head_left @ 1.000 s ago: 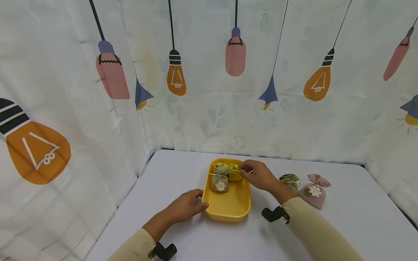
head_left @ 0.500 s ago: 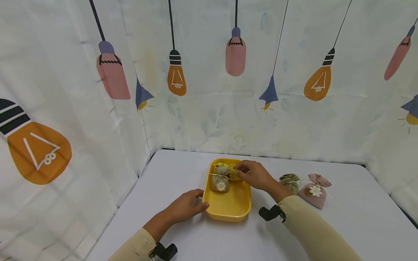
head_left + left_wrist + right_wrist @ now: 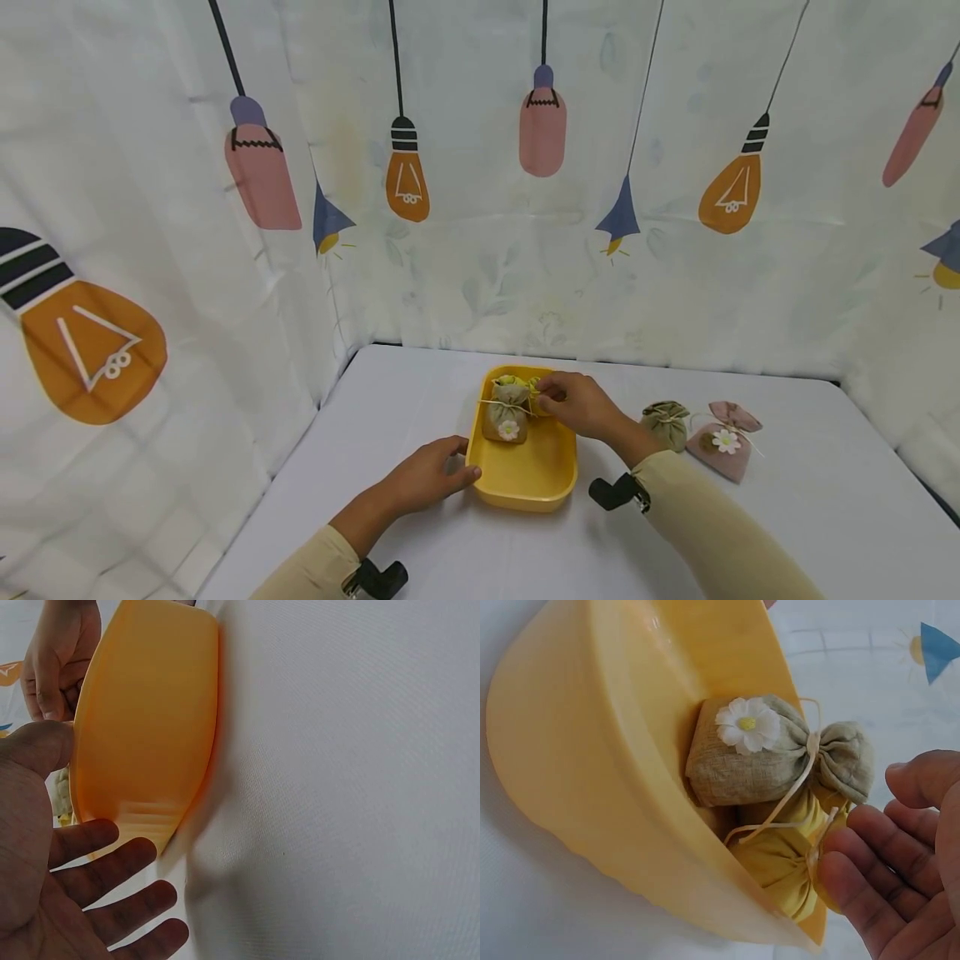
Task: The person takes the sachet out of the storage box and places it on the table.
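Observation:
A yellow tray (image 3: 525, 475) sits on the table. In it a beige drawstring pouch (image 3: 742, 765) with a white flower leans beside a yellow pouch (image 3: 780, 866); more yellow cloth shows behind the beige one. My left hand (image 3: 431, 477) is at the tray's left side: the thumb tip meets the rim and the index fingertip touches the outer wall, other fingers spread. My right hand (image 3: 581, 406) is over the tray's far right part. Its fingertips are right at the yellow pouch's gathered neck, and the thumb stands apart from the cloth.
To the right of the tray, an olive green pouch (image 3: 666, 423) and a pink pouch (image 3: 722, 450) with a white flower lie on the white table (image 3: 817, 492). A white curtain (image 3: 450, 283) printed with lamps hangs behind and at the sides.
My right hand has moved slightly left over the yellow pouch and covers more of it. The left hand, the tray and the other pouches have stayed in place.

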A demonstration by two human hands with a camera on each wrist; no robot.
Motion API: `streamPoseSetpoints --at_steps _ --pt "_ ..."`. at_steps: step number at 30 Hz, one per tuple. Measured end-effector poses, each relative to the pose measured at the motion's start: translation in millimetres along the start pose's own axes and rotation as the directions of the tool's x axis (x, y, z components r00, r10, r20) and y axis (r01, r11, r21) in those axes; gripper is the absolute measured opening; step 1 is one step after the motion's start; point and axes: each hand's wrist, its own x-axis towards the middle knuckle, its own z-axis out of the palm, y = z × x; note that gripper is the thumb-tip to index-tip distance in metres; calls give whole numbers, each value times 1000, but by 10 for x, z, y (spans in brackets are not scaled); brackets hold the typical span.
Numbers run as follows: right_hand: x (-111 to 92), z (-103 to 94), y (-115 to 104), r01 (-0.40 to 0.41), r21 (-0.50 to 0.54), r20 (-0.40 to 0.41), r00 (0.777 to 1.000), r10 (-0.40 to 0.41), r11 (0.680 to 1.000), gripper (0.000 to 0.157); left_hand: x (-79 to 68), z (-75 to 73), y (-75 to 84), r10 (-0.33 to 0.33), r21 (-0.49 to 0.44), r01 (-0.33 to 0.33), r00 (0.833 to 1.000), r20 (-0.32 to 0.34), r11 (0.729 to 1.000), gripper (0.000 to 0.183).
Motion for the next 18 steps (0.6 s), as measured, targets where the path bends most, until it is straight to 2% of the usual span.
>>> streamPoseSetpoints --at_steps 18 --pt "113 63 -10 -24 -43 5 1000 24 999 24 -8 2 1 2 -18 -2 1000 2 1000 61"
